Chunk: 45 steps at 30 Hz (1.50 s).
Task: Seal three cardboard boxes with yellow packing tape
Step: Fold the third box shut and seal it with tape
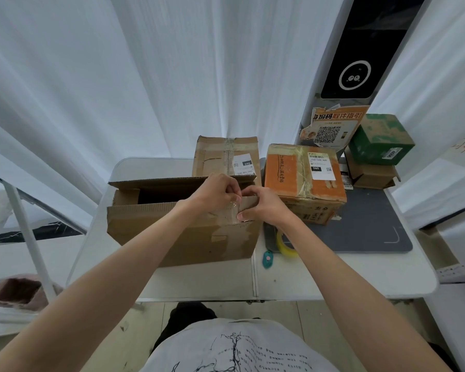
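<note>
Boxes: five | tape roll: one | hands: two

"060" on orange box label, "060" on brown box label, QR on poster

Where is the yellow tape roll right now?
The yellow tape roll lies on the table, right of the open brown box, beside the teal cutter.

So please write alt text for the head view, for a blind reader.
Both hands, left hand and right hand, pinch a near flap of an open cardboard box on a white table. A yellow tape roll lies beside it.
</note>
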Tool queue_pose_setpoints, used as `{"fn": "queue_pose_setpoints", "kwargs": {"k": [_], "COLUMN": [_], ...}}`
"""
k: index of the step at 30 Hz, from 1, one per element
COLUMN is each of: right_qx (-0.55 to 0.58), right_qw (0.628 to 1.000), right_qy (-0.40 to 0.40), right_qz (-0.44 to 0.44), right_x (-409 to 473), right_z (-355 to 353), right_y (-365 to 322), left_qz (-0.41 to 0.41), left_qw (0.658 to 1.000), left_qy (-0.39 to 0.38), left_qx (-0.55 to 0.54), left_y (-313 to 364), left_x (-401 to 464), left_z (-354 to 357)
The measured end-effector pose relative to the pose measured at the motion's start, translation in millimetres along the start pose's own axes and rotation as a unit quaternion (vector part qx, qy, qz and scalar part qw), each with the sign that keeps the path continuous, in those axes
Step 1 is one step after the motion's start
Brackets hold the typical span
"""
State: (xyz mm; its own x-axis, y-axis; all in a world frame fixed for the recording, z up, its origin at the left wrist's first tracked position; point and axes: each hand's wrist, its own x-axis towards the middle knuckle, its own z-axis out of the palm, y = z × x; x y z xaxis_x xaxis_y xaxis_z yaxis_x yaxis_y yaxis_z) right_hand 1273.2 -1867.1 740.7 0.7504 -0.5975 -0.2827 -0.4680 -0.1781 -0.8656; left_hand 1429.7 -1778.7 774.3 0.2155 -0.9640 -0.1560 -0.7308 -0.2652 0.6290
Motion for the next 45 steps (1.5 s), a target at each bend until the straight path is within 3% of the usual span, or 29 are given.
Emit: {"fn": "queue_pose_setpoints", "kwargs": {"k": [6, 11, 17, 23, 28, 33, 38, 45], "right_qx": [0.008, 0.054, 0.041, 0.048, 0.039, 0.063, 0.064, 0.084], "right_qw": [0.999, 0.997, 0.994, 0.995, 0.996, 0.996, 0.995, 0.995], "right_qy": [0.052, 0.024, 0.065, 0.074, 0.064, 0.023, 0.050, 0.038], "right_qz": [-0.002, -0.041, -0.075, -0.053, -0.058, -0.053, -0.060, -0.044], "right_x": [0, -13, -25, -19, -15, -19, -17, -15], "right_z": [4, 5, 18, 18, 18, 14, 14, 12], "right_y": [2, 15, 20, 23, 23, 27, 23, 23], "left_qz": [0.013, -0.021, -0.021, -0.012, -0.028, -0.031, -0.025, 0.002], "left_qw": [0.999, 0.999, 0.999, 1.000, 0.997, 0.999, 1.000, 0.995], "left_qy": [0.021, -0.039, -0.020, -0.012, -0.063, -0.026, 0.005, 0.065], "left_qx": [-0.024, 0.015, 0.015, 0.021, 0.029, 0.016, 0.013, -0.069], "left_y": [-1, 4, 5, 8, 8, 6, 6, -1], "left_x": [-7, -7, -7, -11, -13, -16, -19, -18], "left_z": [2, 2, 5, 6, 4, 11, 10, 2]}}
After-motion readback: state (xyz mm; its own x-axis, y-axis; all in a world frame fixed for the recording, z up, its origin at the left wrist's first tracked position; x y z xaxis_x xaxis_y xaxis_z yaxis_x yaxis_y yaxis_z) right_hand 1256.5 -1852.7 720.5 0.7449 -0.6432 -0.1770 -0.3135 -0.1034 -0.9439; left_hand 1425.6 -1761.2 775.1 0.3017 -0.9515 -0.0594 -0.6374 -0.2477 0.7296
